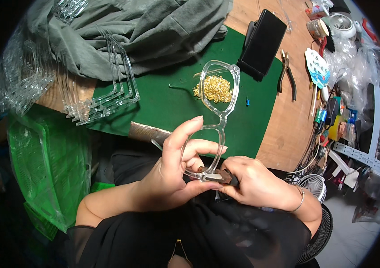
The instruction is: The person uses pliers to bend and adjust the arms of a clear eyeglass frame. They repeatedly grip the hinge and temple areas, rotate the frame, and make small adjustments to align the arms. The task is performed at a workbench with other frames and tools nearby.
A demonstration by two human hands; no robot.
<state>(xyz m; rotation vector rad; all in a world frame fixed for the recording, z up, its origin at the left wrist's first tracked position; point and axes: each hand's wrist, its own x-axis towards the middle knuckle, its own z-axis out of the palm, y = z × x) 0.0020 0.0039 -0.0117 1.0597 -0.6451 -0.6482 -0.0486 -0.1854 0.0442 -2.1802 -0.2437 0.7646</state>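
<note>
My left hand (172, 167) grips a clear eyeglass frame (204, 106) at its lower lens ring, the frame standing roughly upright with the other ring away from me. In my right hand (254, 182), closed in a fist, is a dark tool with a brown and pale jaw-like end (222, 177); its handle is hidden by the fingers. That end meets the frame's near corner by my left thumb. Behind the upper ring lies a heap of small gold-coloured metal parts (216, 89) on the green mat (154, 100).
Clear temple pieces (118, 91) lie in bunches on the left, near grey cloth (154, 31) and a green crate (47, 165). A black phone-like device (263, 43), pliers (286, 76) and a blue push pin (248, 101) sit to the right. Plastic bags (359, 71) and fans crowd the right side.
</note>
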